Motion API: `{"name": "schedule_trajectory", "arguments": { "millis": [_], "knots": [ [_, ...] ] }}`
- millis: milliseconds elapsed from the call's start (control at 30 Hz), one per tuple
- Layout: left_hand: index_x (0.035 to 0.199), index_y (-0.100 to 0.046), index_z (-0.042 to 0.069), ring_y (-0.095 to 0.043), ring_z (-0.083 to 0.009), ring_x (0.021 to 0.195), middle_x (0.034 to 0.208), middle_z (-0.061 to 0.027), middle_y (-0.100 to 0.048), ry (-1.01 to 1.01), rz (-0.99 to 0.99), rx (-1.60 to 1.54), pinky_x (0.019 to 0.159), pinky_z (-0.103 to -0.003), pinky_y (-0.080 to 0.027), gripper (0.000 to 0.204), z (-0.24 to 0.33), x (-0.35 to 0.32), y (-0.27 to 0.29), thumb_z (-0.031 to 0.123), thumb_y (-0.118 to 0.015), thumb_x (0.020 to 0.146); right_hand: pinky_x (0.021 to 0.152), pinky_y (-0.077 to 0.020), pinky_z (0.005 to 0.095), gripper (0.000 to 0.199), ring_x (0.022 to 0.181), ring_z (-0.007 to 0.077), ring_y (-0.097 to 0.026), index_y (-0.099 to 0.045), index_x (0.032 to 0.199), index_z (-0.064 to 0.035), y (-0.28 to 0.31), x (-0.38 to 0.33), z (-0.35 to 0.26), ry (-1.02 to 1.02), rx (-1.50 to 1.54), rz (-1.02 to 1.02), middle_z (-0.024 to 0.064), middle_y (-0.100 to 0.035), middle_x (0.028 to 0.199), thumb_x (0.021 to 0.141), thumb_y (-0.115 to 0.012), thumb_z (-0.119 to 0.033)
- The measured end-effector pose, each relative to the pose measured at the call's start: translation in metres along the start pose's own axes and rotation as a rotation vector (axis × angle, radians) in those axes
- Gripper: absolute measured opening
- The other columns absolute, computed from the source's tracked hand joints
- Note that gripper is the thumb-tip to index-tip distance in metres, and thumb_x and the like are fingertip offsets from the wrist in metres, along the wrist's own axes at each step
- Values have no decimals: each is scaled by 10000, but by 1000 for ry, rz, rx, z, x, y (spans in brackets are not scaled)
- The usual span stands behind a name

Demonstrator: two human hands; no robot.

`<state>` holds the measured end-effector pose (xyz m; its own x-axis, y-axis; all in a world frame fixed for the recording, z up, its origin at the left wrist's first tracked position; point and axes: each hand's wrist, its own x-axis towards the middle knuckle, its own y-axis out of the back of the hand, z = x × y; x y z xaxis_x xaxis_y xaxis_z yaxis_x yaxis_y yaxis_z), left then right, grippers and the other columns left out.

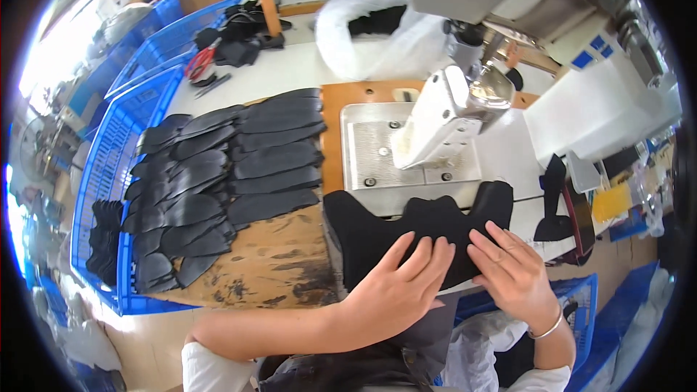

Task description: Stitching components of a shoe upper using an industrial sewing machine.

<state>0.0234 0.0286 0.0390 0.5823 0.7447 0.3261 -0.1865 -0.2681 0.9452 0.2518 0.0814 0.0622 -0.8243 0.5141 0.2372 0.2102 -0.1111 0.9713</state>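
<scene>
Two hands rest on 1 blk fabric pc (435, 221), which sits at the counter's (504, 151) near edge, just in front of the metal plate (363, 147) under the wht machine (439, 112). L hand (408, 279): fingers straight, slightly spread, on top. R hand (512, 277): same; can't tell if thumbs pinch. Blk cut pcs (279, 149) overlap to L, beside blue crate (138, 120).
</scene>
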Motion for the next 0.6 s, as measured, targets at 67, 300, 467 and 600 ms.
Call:
{"name": "schedule_trajectory", "arguments": {
  "millis": [67,300,467,600],
  "knots": [
    [1195,-565,-59,-502,-266,1117,1238,-139,-533,-13,24,-176,999,-410,-393,653,-6,2,2,395,-692,742,897,-516,407,307,1116,320,-592,-663,1016,-1,1,8,4,87,-25,29,133,-625,1191,786,-678,-205],
    [1119,-601,-65,-598,-270,1022,1157,-174,-614,-6,125,261,936,-358,-456,458,-18,-3,34,215,-613,757,884,-512,431,267,935,333,-667,-523,1032,12,23,22,1,266,-191,298,208,-670,1011,995,-421,-232],
    [1157,-598,-34,-654,-306,935,1088,-173,-653,406,278,345,795,-385,-523,430,-87,-34,104,4,-570,729,885,-498,445,283,1042,412,-598,-504,1128,-1,15,3,-17,105,21,530,235,-600,1171,962,-456,-224],
    [1136,-570,3,-640,-304,976,1114,-150,-639,380,512,525,840,-384,-518,394,-161,7,65,-15,-565,743,832,-518,415,202,987,370,-620,-600,990,-2,-15,-3,-29,25,153,408,188,-636,1099,800,-579,-68]
  ]
}}
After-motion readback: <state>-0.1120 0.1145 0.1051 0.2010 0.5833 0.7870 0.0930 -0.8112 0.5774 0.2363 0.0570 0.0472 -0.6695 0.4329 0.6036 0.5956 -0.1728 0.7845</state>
